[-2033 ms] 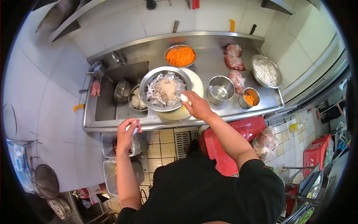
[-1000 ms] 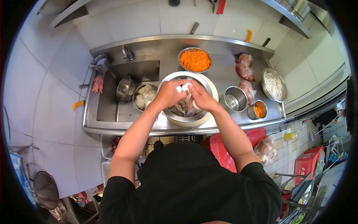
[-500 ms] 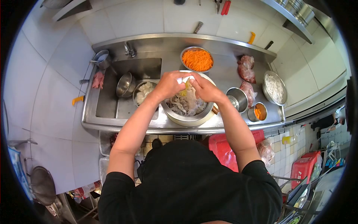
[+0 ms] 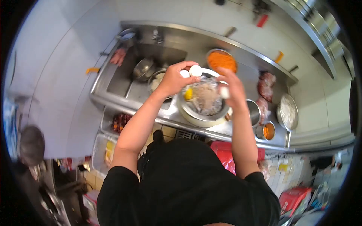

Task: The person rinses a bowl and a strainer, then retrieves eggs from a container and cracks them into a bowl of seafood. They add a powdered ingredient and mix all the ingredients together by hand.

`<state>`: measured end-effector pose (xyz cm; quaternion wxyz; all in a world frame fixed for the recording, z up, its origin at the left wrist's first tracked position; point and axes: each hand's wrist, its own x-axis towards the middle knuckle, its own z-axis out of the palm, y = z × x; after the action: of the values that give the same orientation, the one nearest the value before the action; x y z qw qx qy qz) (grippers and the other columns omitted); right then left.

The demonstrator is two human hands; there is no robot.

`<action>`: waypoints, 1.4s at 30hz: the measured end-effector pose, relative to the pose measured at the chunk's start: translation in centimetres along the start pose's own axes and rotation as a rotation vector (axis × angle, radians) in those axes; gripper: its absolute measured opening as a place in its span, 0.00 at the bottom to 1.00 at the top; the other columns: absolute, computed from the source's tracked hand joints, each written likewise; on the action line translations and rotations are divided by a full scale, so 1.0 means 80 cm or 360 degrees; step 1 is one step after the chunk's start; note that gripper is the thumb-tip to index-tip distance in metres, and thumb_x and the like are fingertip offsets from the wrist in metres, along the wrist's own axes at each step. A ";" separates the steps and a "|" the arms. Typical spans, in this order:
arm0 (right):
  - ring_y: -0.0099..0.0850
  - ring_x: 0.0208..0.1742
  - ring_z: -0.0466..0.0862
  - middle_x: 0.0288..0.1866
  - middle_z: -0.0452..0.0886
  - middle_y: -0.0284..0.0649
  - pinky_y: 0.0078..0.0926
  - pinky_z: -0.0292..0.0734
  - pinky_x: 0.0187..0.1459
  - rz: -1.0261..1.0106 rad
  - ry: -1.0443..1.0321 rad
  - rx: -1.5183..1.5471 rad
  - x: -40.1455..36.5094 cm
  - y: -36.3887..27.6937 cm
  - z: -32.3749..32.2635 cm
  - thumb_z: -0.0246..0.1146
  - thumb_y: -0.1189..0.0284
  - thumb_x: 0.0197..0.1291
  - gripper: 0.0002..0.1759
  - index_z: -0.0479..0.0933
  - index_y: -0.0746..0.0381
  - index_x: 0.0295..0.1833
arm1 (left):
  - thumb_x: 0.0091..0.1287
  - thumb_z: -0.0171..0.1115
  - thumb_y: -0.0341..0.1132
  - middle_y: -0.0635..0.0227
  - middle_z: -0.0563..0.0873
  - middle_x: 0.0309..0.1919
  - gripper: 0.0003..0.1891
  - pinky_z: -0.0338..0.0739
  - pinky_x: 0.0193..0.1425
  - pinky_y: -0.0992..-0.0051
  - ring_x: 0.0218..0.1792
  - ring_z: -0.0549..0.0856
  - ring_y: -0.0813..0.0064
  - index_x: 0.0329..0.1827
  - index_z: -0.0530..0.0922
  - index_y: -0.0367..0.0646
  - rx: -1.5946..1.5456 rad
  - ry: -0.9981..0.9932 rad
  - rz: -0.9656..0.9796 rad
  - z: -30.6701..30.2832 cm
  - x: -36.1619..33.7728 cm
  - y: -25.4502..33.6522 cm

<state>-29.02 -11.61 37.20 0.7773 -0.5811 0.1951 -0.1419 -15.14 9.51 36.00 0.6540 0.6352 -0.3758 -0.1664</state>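
Hands that met over the bowl (image 4: 201,117) a moment ago are now apart, and a yellow yolk (image 4: 188,94) lies inside it, at the left. The left hand (image 4: 177,80) is above the bowl's upper left side, its grip partly closed, holding two rounded white shells (image 4: 195,71) side by side. The right hand (image 4: 234,90), blurred, is over the bowl's right edge; its upper fingers are spread loosely, while the lower part of the grip holds a white object (image 4: 224,92), whether egg or shell I cannot tell.

Grey, wet-looking pieces (image 4: 215,108) fill the bowl, with a pale tan heap (image 4: 205,94) on top. The bowl sits on a pale round board (image 4: 205,123) on the steel bench (image 4: 247,71).

Just behind it, near the right hand, is a dish of orange shreds (image 4: 221,61). To the right stand a steel pot (image 4: 254,113), bagged meat (image 4: 265,86), a small cup with orange pieces (image 4: 266,132) and a bowl of white strips (image 4: 288,112). To the left is the sink (image 4: 126,77), with metal bowls inside.
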 end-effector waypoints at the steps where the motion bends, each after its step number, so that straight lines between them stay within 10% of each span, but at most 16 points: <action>1: 0.26 0.37 0.83 0.44 0.82 0.40 0.22 0.79 0.32 0.0118 0.0035 0.0245 0.003 0.008 -0.026 0.61 0.60 0.75 0.22 0.76 0.62 0.67 | 0.61 0.80 0.29 0.67 0.89 0.50 0.27 0.82 0.56 0.76 0.49 0.86 0.80 0.64 0.81 0.36 0.0018 0.0087 -0.0045 -0.026 -0.020 0.003; 7: 0.50 0.67 0.78 0.61 0.81 0.55 0.55 0.68 0.74 0.0193 -0.0212 0.0995 -0.056 0.055 -0.178 0.64 0.71 0.60 0.21 0.79 0.69 0.57 | 0.60 0.81 0.32 0.66 0.90 0.46 0.26 0.83 0.48 0.76 0.45 0.86 0.79 0.62 0.83 0.39 0.0243 0.0901 -0.0583 -0.220 -0.221 -0.022; 9: 0.51 0.70 0.76 0.66 0.77 0.59 0.53 0.70 0.75 0.0175 -0.0155 0.0890 -0.075 0.068 -0.212 0.62 0.73 0.65 0.23 0.74 0.71 0.64 | 0.62 0.79 0.33 0.69 0.89 0.46 0.25 0.84 0.41 0.77 0.42 0.86 0.79 0.62 0.83 0.41 0.0671 0.1103 -0.0776 -0.283 -0.299 -0.061; 16: 0.27 0.41 0.86 0.57 0.86 0.45 0.26 0.85 0.39 0.0112 0.0040 0.0328 -0.096 0.066 -0.193 0.59 0.60 0.79 0.22 0.74 0.59 0.70 | 0.53 0.86 0.41 0.47 0.81 0.62 0.49 0.86 0.43 0.68 0.42 0.88 0.68 0.79 0.69 0.46 0.0943 0.1495 -0.1173 -0.355 -0.409 -0.173; 19: 0.21 0.39 0.82 0.50 0.83 0.36 0.22 0.80 0.40 -0.0249 0.0173 -0.0882 -0.091 0.069 -0.162 0.60 0.68 0.76 0.20 0.75 0.61 0.70 | 0.60 0.81 0.38 0.51 0.83 0.61 0.42 0.84 0.46 0.71 0.49 0.86 0.69 0.78 0.70 0.44 0.0705 0.1571 -0.1045 -0.322 -0.356 -0.145; 23: 0.26 0.47 0.84 0.53 0.82 0.39 0.28 0.82 0.44 -0.0325 0.0135 -0.1369 -0.108 0.051 -0.113 0.63 0.75 0.71 0.20 0.78 0.62 0.68 | 0.64 0.78 0.35 0.54 0.85 0.60 0.35 0.84 0.51 0.71 0.53 0.85 0.70 0.74 0.75 0.41 0.0632 0.1411 -0.0878 -0.261 -0.276 -0.097; 25: 0.38 0.54 0.84 0.57 0.82 0.46 0.33 0.83 0.49 -0.1151 0.0059 -0.1644 -0.115 0.044 -0.092 0.64 0.72 0.72 0.22 0.76 0.61 0.70 | 0.64 0.77 0.33 0.58 0.87 0.58 0.29 0.82 0.56 0.72 0.55 0.86 0.72 0.69 0.79 0.41 0.0580 0.1102 -0.0602 -0.198 -0.225 -0.065; 28: 0.48 0.57 0.82 0.58 0.81 0.52 0.38 0.82 0.51 -0.1130 -0.0122 -0.2110 -0.102 0.102 -0.111 0.65 0.71 0.71 0.25 0.75 0.61 0.72 | 0.63 0.76 0.31 0.59 0.89 0.56 0.27 0.81 0.60 0.73 0.57 0.85 0.74 0.67 0.81 0.41 0.0618 0.0714 -0.0374 -0.114 -0.158 -0.042; 34: 0.49 0.54 0.84 0.58 0.80 0.54 0.37 0.83 0.49 -0.0944 0.0142 -0.1446 -0.109 0.064 -0.070 0.64 0.71 0.72 0.24 0.73 0.65 0.71 | 0.61 0.78 0.31 0.63 0.90 0.54 0.28 0.80 0.59 0.74 0.52 0.86 0.78 0.66 0.82 0.42 0.0386 -0.0031 -0.0077 0.047 -0.062 -0.011; 42: 0.46 0.53 0.85 0.53 0.83 0.51 0.39 0.80 0.55 -0.1011 0.0031 -0.1733 -0.098 0.106 -0.094 0.66 0.71 0.70 0.22 0.74 0.65 0.66 | 0.62 0.77 0.35 0.62 0.91 0.52 0.28 0.79 0.61 0.70 0.53 0.87 0.73 0.66 0.82 0.42 0.0516 -0.0440 0.0029 0.103 -0.010 -0.027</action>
<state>-39.51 -12.09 28.30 0.2882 -0.9218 0.0642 -0.2514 -20.88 3.98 32.94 0.4870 0.6996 -0.4896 -0.1835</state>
